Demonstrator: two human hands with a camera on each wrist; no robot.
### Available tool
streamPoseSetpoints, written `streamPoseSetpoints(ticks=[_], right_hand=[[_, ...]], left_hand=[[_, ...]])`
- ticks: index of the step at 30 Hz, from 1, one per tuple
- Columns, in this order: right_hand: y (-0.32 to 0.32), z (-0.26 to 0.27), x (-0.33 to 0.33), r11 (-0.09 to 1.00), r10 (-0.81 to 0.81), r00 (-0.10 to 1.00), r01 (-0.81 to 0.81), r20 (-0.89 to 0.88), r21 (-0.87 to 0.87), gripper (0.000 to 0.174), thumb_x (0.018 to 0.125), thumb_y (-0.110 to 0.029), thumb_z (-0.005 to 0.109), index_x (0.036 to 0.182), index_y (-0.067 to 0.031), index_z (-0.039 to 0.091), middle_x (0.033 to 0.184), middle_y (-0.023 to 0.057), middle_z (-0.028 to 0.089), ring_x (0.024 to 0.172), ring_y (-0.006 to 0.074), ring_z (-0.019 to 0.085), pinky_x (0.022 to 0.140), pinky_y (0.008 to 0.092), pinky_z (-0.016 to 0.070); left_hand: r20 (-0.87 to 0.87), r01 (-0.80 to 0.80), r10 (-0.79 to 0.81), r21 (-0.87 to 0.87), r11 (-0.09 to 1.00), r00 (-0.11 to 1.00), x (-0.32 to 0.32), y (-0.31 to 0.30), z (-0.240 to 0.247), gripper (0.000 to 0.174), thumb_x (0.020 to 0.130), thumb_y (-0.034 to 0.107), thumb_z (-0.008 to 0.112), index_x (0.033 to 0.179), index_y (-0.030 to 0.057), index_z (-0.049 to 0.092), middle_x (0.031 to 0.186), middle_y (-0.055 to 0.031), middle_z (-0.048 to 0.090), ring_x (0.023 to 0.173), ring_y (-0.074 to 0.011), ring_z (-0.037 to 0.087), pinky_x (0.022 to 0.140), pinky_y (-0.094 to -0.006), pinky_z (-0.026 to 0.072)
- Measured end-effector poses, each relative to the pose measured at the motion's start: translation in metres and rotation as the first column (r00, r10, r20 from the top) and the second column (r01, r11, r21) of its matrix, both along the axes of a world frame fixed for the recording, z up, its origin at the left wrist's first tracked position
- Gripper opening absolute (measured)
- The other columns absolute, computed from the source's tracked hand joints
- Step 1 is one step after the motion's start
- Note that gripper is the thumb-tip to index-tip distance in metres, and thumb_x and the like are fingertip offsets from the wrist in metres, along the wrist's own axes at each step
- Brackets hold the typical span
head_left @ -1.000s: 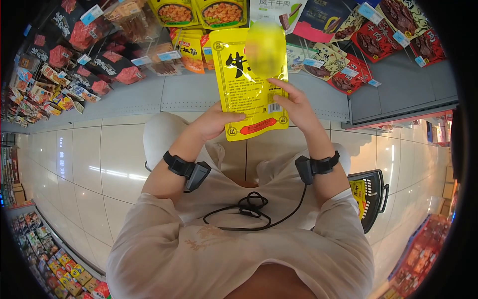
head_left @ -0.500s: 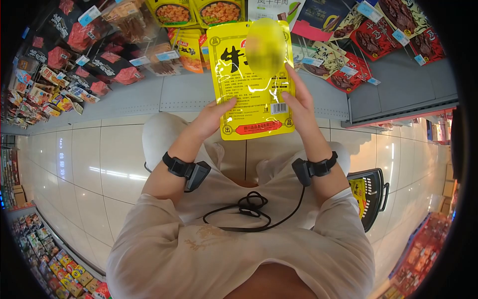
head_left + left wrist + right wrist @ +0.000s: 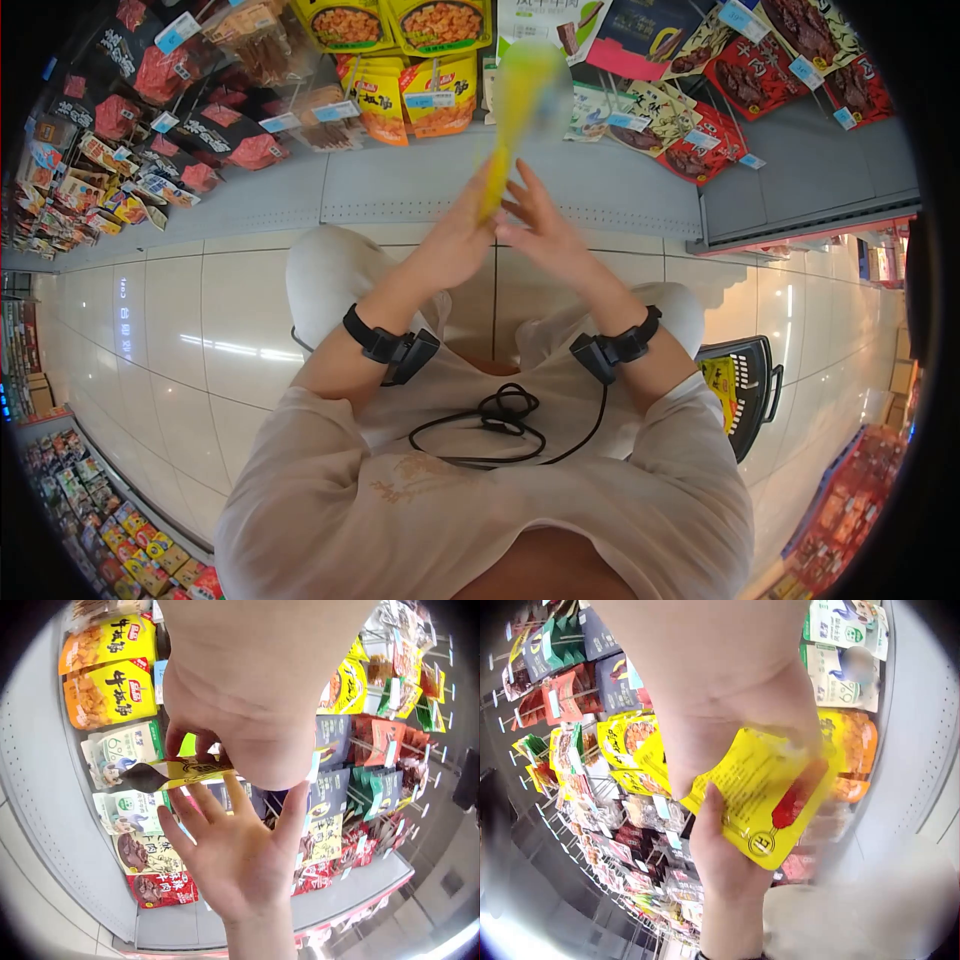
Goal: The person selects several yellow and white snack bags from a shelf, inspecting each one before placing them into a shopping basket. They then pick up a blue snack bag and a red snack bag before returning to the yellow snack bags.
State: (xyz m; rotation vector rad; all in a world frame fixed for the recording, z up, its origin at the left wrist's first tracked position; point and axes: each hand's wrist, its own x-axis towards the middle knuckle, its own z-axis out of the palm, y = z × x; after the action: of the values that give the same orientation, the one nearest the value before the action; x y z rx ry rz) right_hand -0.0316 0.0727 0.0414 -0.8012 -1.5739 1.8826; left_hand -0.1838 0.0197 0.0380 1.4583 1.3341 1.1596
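A yellow food pouch [image 3: 497,180] is turned nearly edge-on in the head view, its upper part blurred. My left hand [image 3: 455,240] grips its lower part. In the right wrist view the thumb of that left hand [image 3: 724,847] lies on the pouch's printed face [image 3: 754,791], near a red label. Close beside the pouch is my right hand [image 3: 545,235], fingers spread. The left wrist view shows that right hand [image 3: 240,870] palm up, its fingertips right at the pouch's edge [image 3: 176,774].
Ahead, a grey shelf [image 3: 400,185] has yellow-orange pouches [image 3: 440,95], red pouches [image 3: 703,150] and black packs on hooks with price tags. A black basket [image 3: 750,432] holding a yellow pouch [image 3: 717,385] stands on the tiled floor at right. A black cable [image 3: 480,460] lies across the lap.
The pouch has turned from its printed face towards the head camera to nearly edge-on. My right hand has let go of its right edge, and both hands have come closer together.
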Motion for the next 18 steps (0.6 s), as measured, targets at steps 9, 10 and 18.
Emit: streamPoseSetpoints(ticks=[9,10,18], right_hand=[[0.005,-0.014,0.004,0.896,-0.273,0.926,0.145,-0.263,-0.419,0.042,0.090,-0.015,0.054,0.128,-0.0004,0.042,0.122,0.0102,0.053,0.108,0.0187,0.054,0.091,0.0334,0.0454],[0.010,-0.009,0.006,0.896,-0.273,0.926,0.146,-0.261,-0.419,0.042,0.090,-0.015,0.054,0.128,-0.0004,0.042,0.122,0.0102,0.053,0.108,0.0187,0.054,0.091,0.0334,0.0454],[0.031,0.012,0.028,0.910,-0.103,0.980,0.024,-0.171,-0.414,0.041,0.087,-0.013,0.056,0.125,-0.0005,0.046,0.118,0.0102,0.056,0.100,0.0176,0.059,0.085,0.0316,0.0491]], left_hand=[[-0.415,0.137,-0.003,0.293,0.946,0.910,-0.013,0.000,0.013,0.071,0.076,0.019,0.066,0.135,0.0017,0.032,0.138,-0.0242,0.033,0.127,-0.0373,0.035,0.103,-0.0424,0.0300],[-0.262,0.014,0.075,0.322,0.946,0.962,-0.015,0.002,0.012,0.069,0.077,0.019,0.066,0.134,0.0012,0.033,0.136,-0.0231,0.037,0.126,-0.0360,0.038,0.102,-0.0426,0.0312],[0.663,0.005,0.234,-0.337,0.942,0.711,-0.035,0.010,0.007,0.047,0.087,0.018,0.061,0.126,0.0008,0.042,0.115,-0.0114,0.057,0.099,-0.0174,0.058,0.081,-0.0324,0.0496]])
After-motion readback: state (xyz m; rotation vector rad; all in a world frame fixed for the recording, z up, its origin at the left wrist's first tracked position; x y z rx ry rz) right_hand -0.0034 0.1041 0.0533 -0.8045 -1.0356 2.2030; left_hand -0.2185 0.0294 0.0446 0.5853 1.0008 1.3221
